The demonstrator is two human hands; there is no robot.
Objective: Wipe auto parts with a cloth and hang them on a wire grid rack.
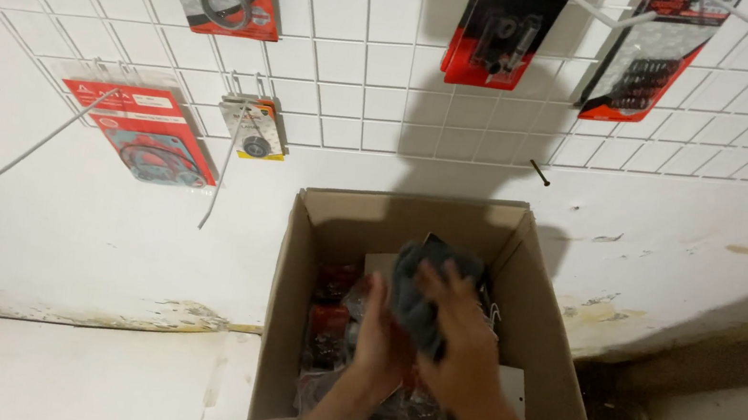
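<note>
Fingers [442, 282] of both hands clasp a grey cloth [415, 297] over the cardboard box [537, 328].

A single head-worn camera is looking forward and steeply down from above the person's forearms, facing a white wall with a wire grid panel [356, 54] across the upper frame. It is sitting close over an open cardboard box [532, 327] on the floor [34, 377], whose far rim is lying against the wall and whose near rim is running out of the bottom edge. No second view is sharing the scene.
</note>
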